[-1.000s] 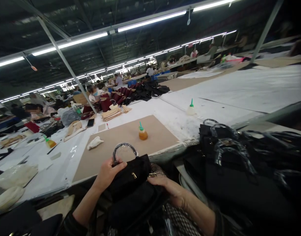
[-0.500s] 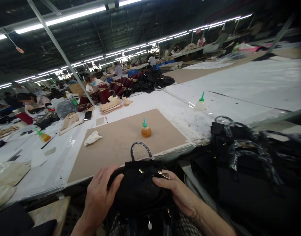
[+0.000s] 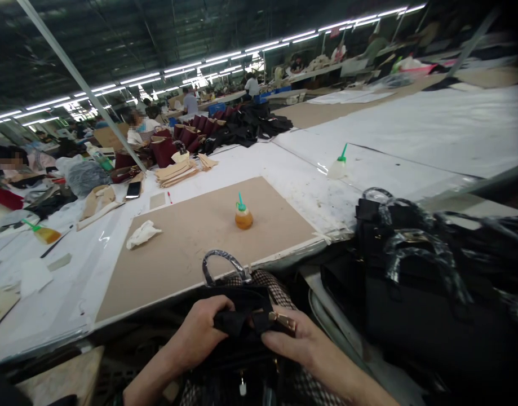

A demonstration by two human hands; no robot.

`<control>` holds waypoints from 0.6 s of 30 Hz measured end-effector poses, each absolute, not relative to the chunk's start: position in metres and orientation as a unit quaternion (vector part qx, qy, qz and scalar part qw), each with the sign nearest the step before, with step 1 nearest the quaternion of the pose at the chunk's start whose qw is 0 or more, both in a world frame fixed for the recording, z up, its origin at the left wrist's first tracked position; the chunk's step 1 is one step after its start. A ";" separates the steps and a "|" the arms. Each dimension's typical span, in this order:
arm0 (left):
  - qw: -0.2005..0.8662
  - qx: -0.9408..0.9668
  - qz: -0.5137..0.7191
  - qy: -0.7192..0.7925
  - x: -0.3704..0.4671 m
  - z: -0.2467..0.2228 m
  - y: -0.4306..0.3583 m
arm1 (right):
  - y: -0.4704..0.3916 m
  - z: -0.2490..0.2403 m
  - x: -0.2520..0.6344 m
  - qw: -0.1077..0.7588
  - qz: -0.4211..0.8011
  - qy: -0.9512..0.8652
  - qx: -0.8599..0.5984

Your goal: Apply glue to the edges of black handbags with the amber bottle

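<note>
A black handbag rests in my lap, its plastic-wrapped handle standing up at the far side. My left hand is closed on the black fabric at the bag's left, with fingertips tucked inside and out of sight. At the right, my right hand pinches the fabric edge between thumb and fingers. A metal zipper pull lies against its index finger. Between the hands the opening gapes a little. Lower on the front hangs a small pale metal piece.
Several black handbags stand to my right. On the table, a brown sheet bears a bottle of amber liquid and a crumpled white cloth. Farther back are a pale bottle, tan pieces and a phone. People work beyond.
My left hand has moved from resting spread on the bag's left side to gripping its fabric. The bag's top, zipped over before, now gapes. The handle has tilted left.
</note>
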State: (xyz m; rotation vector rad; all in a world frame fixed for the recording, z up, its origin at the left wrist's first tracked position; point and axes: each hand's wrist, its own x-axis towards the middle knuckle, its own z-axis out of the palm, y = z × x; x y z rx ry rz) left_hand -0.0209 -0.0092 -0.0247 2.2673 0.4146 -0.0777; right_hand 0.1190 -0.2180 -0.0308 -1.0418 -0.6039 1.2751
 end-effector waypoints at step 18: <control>0.263 0.963 0.043 -0.045 -0.007 -0.049 -0.007 | -0.208 -0.057 0.134 0.644 0.320 -0.312 -0.620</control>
